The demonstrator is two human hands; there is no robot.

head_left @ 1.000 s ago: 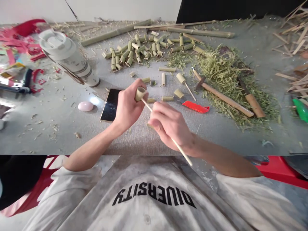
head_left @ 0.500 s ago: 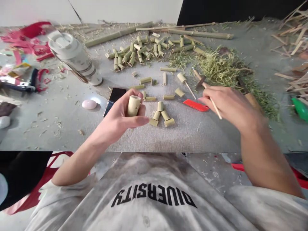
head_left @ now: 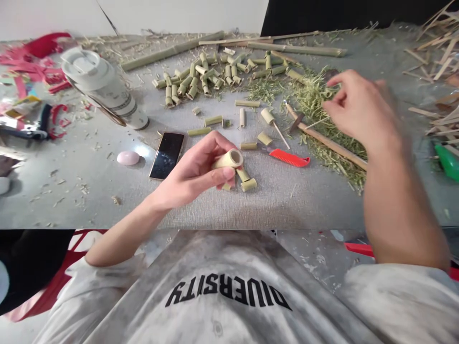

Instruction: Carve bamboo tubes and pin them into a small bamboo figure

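Note:
My left hand (head_left: 201, 172) is closed around a short, pale bamboo tube (head_left: 227, 160), its hollow end facing up and right. Under and beside that hand, small bamboo pieces (head_left: 249, 185) lie on the table, partly covered by my fingers. My right hand (head_left: 358, 107) hovers over the heap of green bamboo shavings (head_left: 319, 95), thumb and forefinger apart, with nothing visible between them. A hammer (head_left: 322, 138) with a wooden handle lies below it, along the shavings. Close by are a bamboo piece with a thin stick (head_left: 267, 116) and a red-handled knife (head_left: 289, 157).
Several cut bamboo tubes (head_left: 193, 79) are piled at the back, before long bamboo poles (head_left: 172, 51). A white lidded cup (head_left: 107, 91), a phone (head_left: 167, 155) and a pink oval object (head_left: 128, 158) stand or lie on the left. Wood strips (head_left: 446, 62) are heaped at the far right.
My right hand has let go of the thin stick and moved up and right over the shavings. My left hand has shifted right and tilted the bamboo tube, showing its hollow end.

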